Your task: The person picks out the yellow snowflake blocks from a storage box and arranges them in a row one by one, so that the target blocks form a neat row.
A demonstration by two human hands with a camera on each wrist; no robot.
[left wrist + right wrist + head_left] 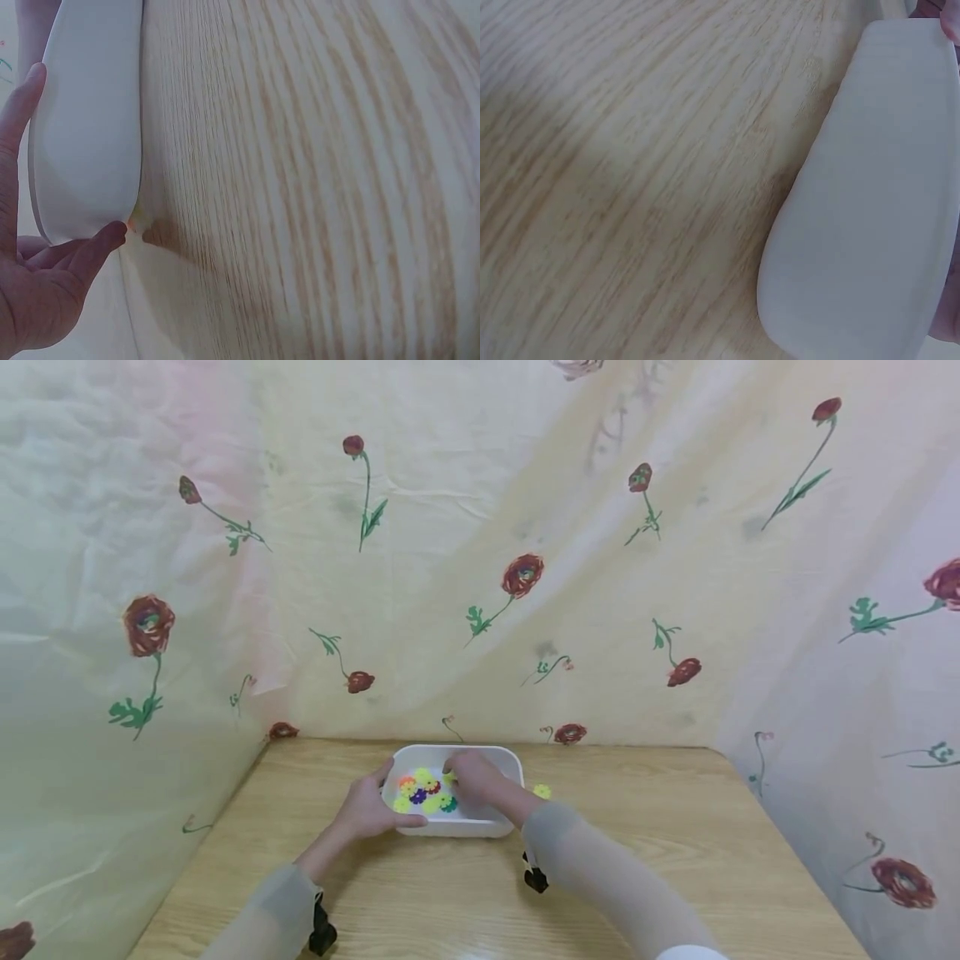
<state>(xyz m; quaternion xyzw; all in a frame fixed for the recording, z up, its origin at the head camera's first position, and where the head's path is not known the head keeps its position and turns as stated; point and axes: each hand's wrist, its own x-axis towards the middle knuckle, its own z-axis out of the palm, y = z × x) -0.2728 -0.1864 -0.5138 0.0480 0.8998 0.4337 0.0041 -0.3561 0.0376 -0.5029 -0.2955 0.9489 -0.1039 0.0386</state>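
A white plastic tub point(457, 828) stands near the back of the wooden table, with several small flower-shaped pieces point(430, 805) in yellow, orange, purple, red and green in its left half. My left hand point(365, 806) grips the tub's left end, thumb over the front rim and fingers round the side. In the left wrist view, fingertips point(112, 232) press the tub's outer wall point(90, 135). My right hand point(474, 777) reaches inside over the tub, fingers bent down beside a yellow flower-shaped piece point(449, 778). Whether they pinch it is hidden.
One yellow flower-shaped piece point(542, 791) lies on the table point(645, 827) just right of the tub, by the right forearm. A flower-printed cloth point(435, 610) hangs behind the table and along both sides. Each wrist carries a small black camera point(322, 928).
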